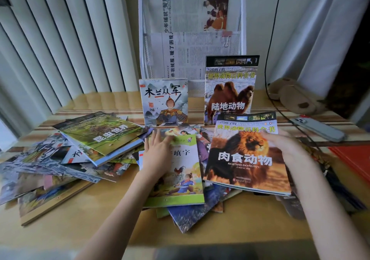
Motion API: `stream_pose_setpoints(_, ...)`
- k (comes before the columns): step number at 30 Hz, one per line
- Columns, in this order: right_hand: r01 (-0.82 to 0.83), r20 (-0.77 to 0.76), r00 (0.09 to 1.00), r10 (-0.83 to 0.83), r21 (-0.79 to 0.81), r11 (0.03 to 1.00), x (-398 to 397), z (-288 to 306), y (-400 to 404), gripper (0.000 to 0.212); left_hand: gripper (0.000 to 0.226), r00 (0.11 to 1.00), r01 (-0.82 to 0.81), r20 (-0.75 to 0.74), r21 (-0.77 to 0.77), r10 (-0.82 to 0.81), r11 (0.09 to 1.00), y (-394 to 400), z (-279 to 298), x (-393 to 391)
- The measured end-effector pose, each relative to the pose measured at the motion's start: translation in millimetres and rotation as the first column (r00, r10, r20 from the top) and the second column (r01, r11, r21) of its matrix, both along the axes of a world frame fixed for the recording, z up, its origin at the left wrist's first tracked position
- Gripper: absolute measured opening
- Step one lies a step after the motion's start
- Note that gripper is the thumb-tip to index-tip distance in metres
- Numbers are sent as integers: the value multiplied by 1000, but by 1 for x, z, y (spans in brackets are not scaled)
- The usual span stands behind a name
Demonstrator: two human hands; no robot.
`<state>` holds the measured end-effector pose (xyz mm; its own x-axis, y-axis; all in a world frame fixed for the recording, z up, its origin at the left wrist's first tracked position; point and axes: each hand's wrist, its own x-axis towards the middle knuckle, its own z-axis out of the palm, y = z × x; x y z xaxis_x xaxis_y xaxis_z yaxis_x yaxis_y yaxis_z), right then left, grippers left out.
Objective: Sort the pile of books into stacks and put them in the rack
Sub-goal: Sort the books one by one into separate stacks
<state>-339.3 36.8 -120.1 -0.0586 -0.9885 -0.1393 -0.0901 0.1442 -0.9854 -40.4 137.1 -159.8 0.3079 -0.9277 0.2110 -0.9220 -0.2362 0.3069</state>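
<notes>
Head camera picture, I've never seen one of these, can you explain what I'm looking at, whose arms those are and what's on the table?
There is no machine here. A person wears a wide-angle camera on the head, looking forward and down, so the two bare arms are their own.

The wooden table holds a loose pile of picture books. The left hand lies flat, fingers straight, on a green-bordered book. The right hand grips the right edge of the lion book, which sits slightly raised above the pile.

Behind, a white rack holds newspapers. Two books stand upright in front of it: a warrior book and a camel book. A phone lies at the right.
</notes>
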Motion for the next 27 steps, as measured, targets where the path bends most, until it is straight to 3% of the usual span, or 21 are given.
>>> stream_pose_setpoints(2,-38,-78,996,43,65,997,-11,5,-2,55,58,1000,-14,-17,12,14,1000,0,0,-4)
stream_pose_setpoints(4,-115,-59,991,123,121,986,-14,7,1,48,58,999,15,-33,-56,-17,998,-4,2,-7)
stream_pose_setpoints(6,-150,-30,988,154,120,981,-7,8,10,46,41,957,82,-259,-181,-128,980,-3,15,-27)
stream_pose_setpoints(7,-153,-17,988,155,107,982,-1,5,13,46,28,851,93,-490,-212,-188,973,0,26,-41)
stream_pose_setpoints(8,-175,-12,984,176,78,981,6,5,19,45,28,627,121,-746,-192,-225,974,4,39,-56)
stream_pose_setpoints(9,-208,-11,978,210,64,976,14,3,24,42,38,315,138,-934,-130,-168,982,3,48,-68)
stream_pose_setpoints(10,-236,-15,971,237,70,969,19,1,27,42,43,90,134,-993,-60,-72,989,0,51,-76)
stream_pose_setpoints(11,-262,-23,964,265,89,961,22,-5,29,53,40,11,146,-1000,-23,-25,989,-4,49,-80)
stream_pose_setpoints(12,-270,-66,959,275,75,960,22,-8,29,58,31,61,124,-998,-9,-17,992,-8,46,-81)
stream_pose_setpoints(14,-209,-267,946,183,-73,975,16,-6,28,45,44,177,38,-983,-30,-36,999,-15,38,-80)
stream_pose_setpoints(16,-87,-431,902,-39,-268,960,3,-6,22,35,60,195,-17,-980,-29,-25,999,-20,34,-74)
stream_pose_setpoints(18,-75,-586,799,-139,-326,942,-13,-10,16,42,72,213,-36,-976,-46,-37,998,-20,33,-69)
stream_pose_setpoints(20,-126,-795,606,-23,-124,984,-27,-15,14,70,79,318,-17,-946,-63,-55,998,-22,28,-64)
stream_pose_setpoints(22,-164,-843,480,242,185,969,-36,-22,17,98,80,375,-7,-926,-56,-49,998,-24,25,-63)
stream_pose_setpoints(23,-196,-840,428,332,272,942,-38,-25,19,103,79,383,-5,-922,-56,-49,998,-22,26,-66)
stream_pose_setpoints(25,-266,-856,368,362,276,924,-40,-28,24,97,74,402,-3,-914,-56,-50,998,-23,25,-67)
stream_pose_setpoints(27,-329,-851,418,319,186,926,-38,-28,29,87,69,416,6,-907,-67,-63,998,-22,26,-68)
